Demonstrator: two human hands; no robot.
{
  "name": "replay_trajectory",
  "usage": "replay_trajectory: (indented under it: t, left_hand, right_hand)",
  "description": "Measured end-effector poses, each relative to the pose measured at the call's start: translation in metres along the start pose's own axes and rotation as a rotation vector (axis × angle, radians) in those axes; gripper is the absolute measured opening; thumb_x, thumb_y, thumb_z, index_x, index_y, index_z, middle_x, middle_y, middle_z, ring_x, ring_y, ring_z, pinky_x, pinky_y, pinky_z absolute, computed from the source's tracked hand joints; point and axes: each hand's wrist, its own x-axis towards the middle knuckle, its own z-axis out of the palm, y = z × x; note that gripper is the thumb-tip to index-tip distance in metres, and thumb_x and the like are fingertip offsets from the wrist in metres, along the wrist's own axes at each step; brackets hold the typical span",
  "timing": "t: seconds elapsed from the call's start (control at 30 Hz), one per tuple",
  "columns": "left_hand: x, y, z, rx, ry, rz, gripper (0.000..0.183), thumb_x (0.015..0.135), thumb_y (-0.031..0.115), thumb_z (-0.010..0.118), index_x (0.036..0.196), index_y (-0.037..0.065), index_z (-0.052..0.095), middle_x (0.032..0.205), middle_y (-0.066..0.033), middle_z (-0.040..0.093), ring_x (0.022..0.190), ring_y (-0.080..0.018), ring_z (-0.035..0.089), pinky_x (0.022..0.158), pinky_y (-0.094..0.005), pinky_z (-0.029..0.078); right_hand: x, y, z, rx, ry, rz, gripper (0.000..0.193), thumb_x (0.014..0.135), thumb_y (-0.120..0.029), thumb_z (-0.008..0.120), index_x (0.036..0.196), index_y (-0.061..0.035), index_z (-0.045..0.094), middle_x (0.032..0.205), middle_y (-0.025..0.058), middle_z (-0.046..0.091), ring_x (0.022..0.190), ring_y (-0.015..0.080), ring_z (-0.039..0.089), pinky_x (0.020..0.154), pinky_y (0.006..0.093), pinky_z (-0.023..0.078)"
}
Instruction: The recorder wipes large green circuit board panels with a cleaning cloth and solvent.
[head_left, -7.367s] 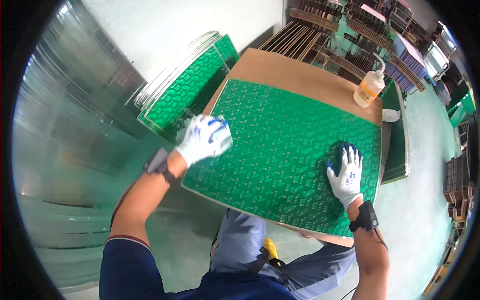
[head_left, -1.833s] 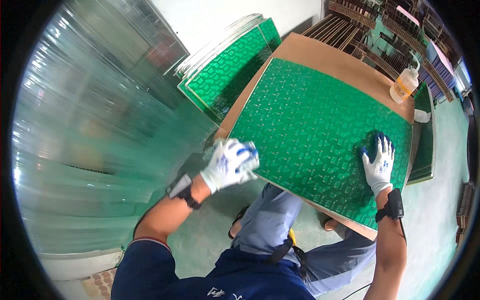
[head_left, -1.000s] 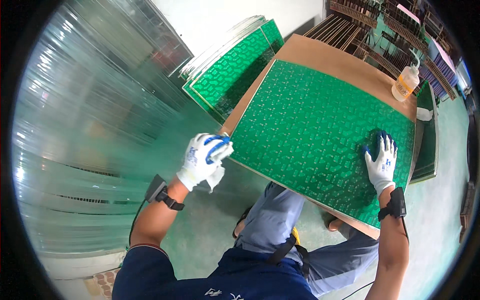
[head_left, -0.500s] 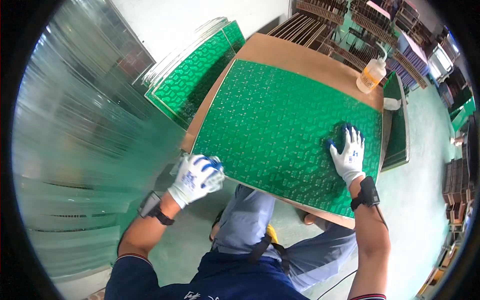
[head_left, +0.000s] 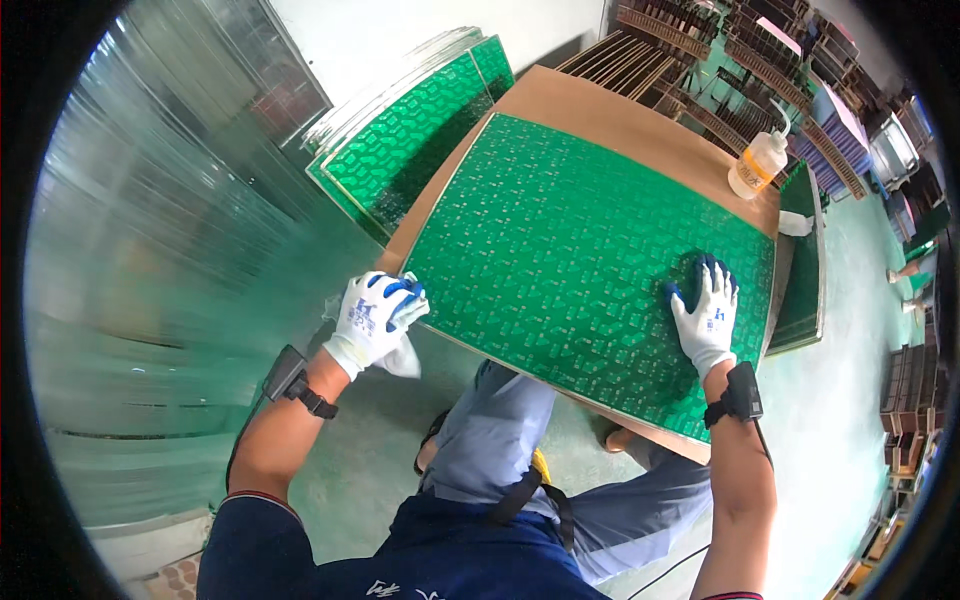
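A large green patterned panel [head_left: 570, 250], like a printed circuit sheet in a thin frame, lies on a brown board-topped table [head_left: 610, 110] in front of me. My left hand [head_left: 370, 318], in a white glove with blue palm, is closed on a white cloth [head_left: 402, 358] at the panel's near left corner. Part of the cloth hangs below the fingers. My right hand [head_left: 710, 315], gloved the same way, rests flat on the panel's right side with fingers spread.
More green panels [head_left: 420, 130] lean at the back left by the wall. A squeeze bottle [head_left: 758, 165] stands at the table's far right corner. Another panel [head_left: 800, 270] leans beside the table's right side. Clear plastic sheeting [head_left: 190, 280] hangs at left; racks [head_left: 660, 45] stand behind.
My left hand has shifted slightly left and up at the corner, and more of the cloth now hangs down. The right hand stays flat on the panel. The view has shifted slightly.
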Motion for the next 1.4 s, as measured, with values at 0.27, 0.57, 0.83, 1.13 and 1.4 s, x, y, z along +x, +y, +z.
replay_trajectory:
  t: [0.27, 0.57, 0.83, 1.13, 1.4]
  left_hand:
    - [0.037, 0.158, 0.013, -0.252, -0.083, 0.280, 0.028, 0.089, 0.034, 0.069, 0.111, 0.018, 0.072, 0.121, -0.0041, 0.069, 0.111, -0.0268, 0.064, 0.092, -0.0476, 0.048]
    - [0.019, 0.030, -0.013, 0.141, -0.042, 0.001, 0.025, 0.094, 0.045, 0.070, 0.100, 0.021, 0.074, 0.106, -0.0044, 0.072, 0.098, -0.0278, 0.065, 0.088, -0.0463, 0.050]
    - [0.021, 0.007, -0.018, 0.121, 0.021, 0.035, 0.013, 0.094, 0.035, 0.068, 0.101, 0.027, 0.077, 0.103, -0.0017, 0.072, 0.097, -0.0263, 0.064, 0.088, -0.0461, 0.050]
    - [0.002, 0.014, -0.017, 0.055, -0.035, 0.073, 0.033, 0.085, 0.047, 0.078, 0.105, 0.021, 0.073, 0.108, -0.0011, 0.069, 0.105, -0.0273, 0.063, 0.097, -0.0540, 0.046]
    - [-0.009, 0.004, -0.014, 0.048, -0.113, -0.075, 0.022, 0.089, 0.036, 0.074, 0.105, 0.021, 0.074, 0.112, -0.0003, 0.071, 0.107, -0.0237, 0.063, 0.095, -0.0471, 0.048]
  right_hand:
    - [-0.008, 0.014, 0.006, -0.012, 0.029, -0.026, 0.073, 0.093, -0.038, 0.075, 0.150, 0.0006, 0.050, 0.156, 0.0234, 0.050, 0.147, 0.0437, 0.043, 0.125, 0.0562, 0.028]
    - [-0.004, 0.000, 0.002, 0.004, -0.008, -0.026, 0.077, 0.091, -0.038, 0.076, 0.150, 0.0014, 0.049, 0.158, 0.0228, 0.047, 0.149, 0.0423, 0.040, 0.128, 0.0549, 0.024]
    - [0.001, -0.002, 0.002, -0.010, -0.028, 0.002, 0.076, 0.092, -0.040, 0.074, 0.151, 0.0016, 0.049, 0.159, 0.0224, 0.047, 0.149, 0.0421, 0.039, 0.128, 0.0544, 0.024]
    - [0.000, 0.006, 0.001, 0.018, 0.006, -0.021, 0.075, 0.092, -0.040, 0.075, 0.149, 0.0014, 0.051, 0.159, 0.0229, 0.047, 0.149, 0.0429, 0.040, 0.127, 0.0543, 0.025]
    - [-0.004, 0.007, 0.007, 0.021, 0.011, -0.015, 0.074, 0.092, -0.041, 0.075, 0.149, 0.0007, 0.051, 0.159, 0.0231, 0.046, 0.149, 0.0434, 0.040, 0.127, 0.0553, 0.025]
